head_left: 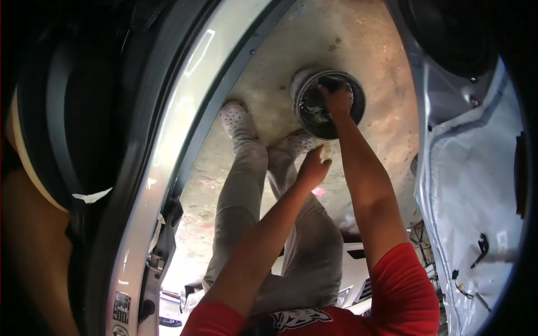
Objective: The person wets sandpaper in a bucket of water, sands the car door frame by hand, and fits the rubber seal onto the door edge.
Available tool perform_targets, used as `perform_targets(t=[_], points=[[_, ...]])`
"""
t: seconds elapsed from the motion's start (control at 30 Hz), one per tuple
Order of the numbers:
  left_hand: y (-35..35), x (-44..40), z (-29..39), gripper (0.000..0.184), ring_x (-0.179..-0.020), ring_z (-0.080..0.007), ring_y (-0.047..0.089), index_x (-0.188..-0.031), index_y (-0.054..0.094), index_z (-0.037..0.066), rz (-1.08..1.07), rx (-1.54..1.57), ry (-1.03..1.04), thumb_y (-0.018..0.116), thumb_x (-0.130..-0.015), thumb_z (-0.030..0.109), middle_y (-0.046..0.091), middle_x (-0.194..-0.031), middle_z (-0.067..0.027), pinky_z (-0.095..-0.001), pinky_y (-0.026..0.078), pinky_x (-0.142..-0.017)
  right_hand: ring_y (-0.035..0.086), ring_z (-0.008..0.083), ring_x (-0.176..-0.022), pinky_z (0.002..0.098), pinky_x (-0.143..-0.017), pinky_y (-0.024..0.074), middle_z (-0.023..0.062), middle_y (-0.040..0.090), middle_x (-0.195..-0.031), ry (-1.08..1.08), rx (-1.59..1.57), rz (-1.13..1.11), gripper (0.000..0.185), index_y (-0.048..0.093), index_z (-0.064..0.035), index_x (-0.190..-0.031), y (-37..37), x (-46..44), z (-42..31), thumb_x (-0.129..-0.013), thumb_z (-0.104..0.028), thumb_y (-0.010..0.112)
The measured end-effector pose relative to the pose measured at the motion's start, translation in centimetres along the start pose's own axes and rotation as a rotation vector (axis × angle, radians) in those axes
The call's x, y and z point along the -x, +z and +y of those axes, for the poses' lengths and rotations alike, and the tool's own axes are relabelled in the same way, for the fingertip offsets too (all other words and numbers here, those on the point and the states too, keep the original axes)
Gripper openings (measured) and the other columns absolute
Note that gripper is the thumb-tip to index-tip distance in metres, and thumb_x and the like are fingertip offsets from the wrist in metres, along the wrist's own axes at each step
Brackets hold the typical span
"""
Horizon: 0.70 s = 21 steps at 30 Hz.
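A round bucket [360, 117] with water in it stands on the floor. My right hand [338, 102] reaches over its rim and down inside, its thumb and fingers around something dark that I cannot make out. Nearer to me, my left hand [315, 169] hangs just below the bucket, over my leg. It is empty, with its thumb and a finger apart.
A pale car door frame [174, 134] curves along the left, and an open door's bare inner panel [471, 185] stands on the right. My legs [238, 207] and light perforated clogs [237, 119] are on the stained floor [358, 33]. A white vehicle is behind me.
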<state>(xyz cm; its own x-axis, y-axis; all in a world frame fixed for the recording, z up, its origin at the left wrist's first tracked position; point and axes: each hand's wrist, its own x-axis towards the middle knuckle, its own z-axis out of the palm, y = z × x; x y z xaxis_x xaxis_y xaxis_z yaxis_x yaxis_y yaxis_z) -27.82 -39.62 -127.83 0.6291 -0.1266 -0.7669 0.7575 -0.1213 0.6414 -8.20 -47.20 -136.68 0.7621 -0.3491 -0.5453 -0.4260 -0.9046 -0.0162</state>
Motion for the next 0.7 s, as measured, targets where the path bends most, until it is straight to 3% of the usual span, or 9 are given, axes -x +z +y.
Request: perform_targets(t=[0.13, 0.37, 0.43, 0.53, 0.57, 0.6, 0.63, 0.67, 0.7], points=[[-1.5, 4.9, -4.5, 0.047, -0.104, -0.033, 0.063, -0.129, 0.053, -0.003, -0.038, -0.046, -0.136, 0.061, -0.088, 0.02, 0.061, -0.12, -0.0241, -0.0399, 0.049, -0.091, 0.058, 0.0371, -0.118, 0.0515, -0.099, 0.044, 0.0216, 0.062, -0.123, 0.11, -0.112, -0.248, 0.072, 0.055, -0.0072, -0.127, 0.4, -0.7, 0.7, -0.077, -0.058, 0.07], [-5.4, 11.3, -2.6, 0.038, -0.11, -0.0378, 0.061, -0.121, 0.058, 0.0, -0.003, -0.207, -0.185, 0.052, -0.088, 0.017, 0.063, -0.116, -0.0249, -0.0432, 0.048, -0.094, 0.061, 0.046, -0.104, 0.0517, -0.088, 0.0479, 0.0278, 0.066, -0.105, -0.016, -0.21, -0.089, 0.043, 0.064, 0.0002, -0.106, -5.4, 4.4, 2.9, -0.081, -0.035, 0.065], [-7.1, 13.0, 1.3, 0.035, -0.109, -0.0386, 0.061, -0.118, 0.06, 0.001, 0.036, -0.251, -0.15, 0.049, -0.087, 0.015, 0.064, -0.115, -0.0236, -0.0438, 0.048, -0.093, 0.065, 0.0436, -0.093, 0.0493, -0.08, 0.049, 0.0257, 0.068, -0.094, 0.024, -0.278, -0.121, 0.035, 0.065, 0.0029, -0.098, -8.3, 6.3, 3.3, -0.079, -0.027, 0.063], [-8.7, 14.9, 3.5, 0.036, -0.107, -0.0394, 0.062, -0.118, 0.061, 0.001, 0.049, -0.316, -0.112, 0.049, -0.087, 0.015, 0.064, -0.114, -0.024, -0.0444, 0.049, -0.093, 0.064, 0.0226, -0.073, 0.0396, -0.062, 0.0464, 0.0158, 0.066, -0.077, 0.063, -0.693, -0.204, 0.024, 0.066, 0.0057, -0.087, -11.6, 9.2, 5.5, -0.076, -0.015, 0.058], [-9.2, 15.8, 4.4, 0.036, -0.107, -0.0395, 0.061, -0.118, 0.061, 0.001, 0.053, -0.312, -0.091, 0.049, -0.087, 0.016, 0.064, -0.114, -0.024, -0.0447, 0.048, -0.094, 0.061, 0.0201, -0.069, 0.0375, -0.059, 0.0467, 0.0131, 0.064, -0.08, 0.156, -0.696, -0.255, 0.024, 0.063, 0.0035, -0.095, -14.2, 10.8, 5.4, -0.079, -0.014, 0.058], [-9.7, 16.6, 5.3, 0.037, -0.107, -0.0397, 0.061, -0.119, 0.061, 0.002, 0.056, -0.308, -0.067, 0.048, -0.087, 0.017, 0.064, -0.113, -0.0241, -0.0451, 0.048, -0.094, 0.06, 0.0197, -0.068, 0.0369, -0.058, 0.0484, 0.0118, 0.062, -0.084, -0.005, -0.663, -0.06, 0.028, 0.057, 0.0009, -0.106, -10.2, 9.9, 9.5, -0.084, -0.016, 0.058], [-10.1, 17.6, 5.9, 0.037, -0.107, -0.0398, 0.061, -0.119, 0.061, 0.002, 0.057, -0.306, -0.043, 0.048, -0.087, 0.018, 0.064, -0.113, -0.0242, -0.0454, 0.048, -0.094, 0.06, 0.0187, -0.07, 0.036, -0.057, 0.05, 0.01, 0.061, -0.088, -0.058, -0.788, -0.274, 0.025, 0.051, -0.0034, -0.112, -17.8, 13.5, 6.9, -0.09, -0.016, 0.053], [-10.3, 18.5, 6.0, 0.038, -0.108, -0.0397, 0.06, -0.119, 0.06, 0.002, 0.064, -0.354, 0.007, 0.048, -0.088, 0.019, 0.064, -0.114, -0.0242, -0.0457, 0.047, -0.095, 0.061, 0.0184, -0.076, 0.0345, -0.061, 0.0511, 0.0085, 0.061, -0.091, 0.117, -0.968, -0.338, 0.025, 0.053, -0.0047, -0.116, -19.0, 14.8, 7.9, -0.094, -0.014, 0.045], [-10.5, 19.3, 5.9, 0.038, -0.11, -0.0396, 0.059, -0.12, 0.06, 0.002, 0.073, -0.404, 0.06, 0.047, -0.088, 0.02, 0.063, -0.116, -0.0241, -0.046, 0.047, -0.096, 0.061, 0.0187, -0.079, 0.0329, -0.068, 0.0524, 0.0081, 0.062, -0.096, 0.023, -0.914, -0.312, 0.035, 0.051, -0.0061, -0.129, -19.7, 15.7, 9.4, -0.096, -0.012, 0.04]])
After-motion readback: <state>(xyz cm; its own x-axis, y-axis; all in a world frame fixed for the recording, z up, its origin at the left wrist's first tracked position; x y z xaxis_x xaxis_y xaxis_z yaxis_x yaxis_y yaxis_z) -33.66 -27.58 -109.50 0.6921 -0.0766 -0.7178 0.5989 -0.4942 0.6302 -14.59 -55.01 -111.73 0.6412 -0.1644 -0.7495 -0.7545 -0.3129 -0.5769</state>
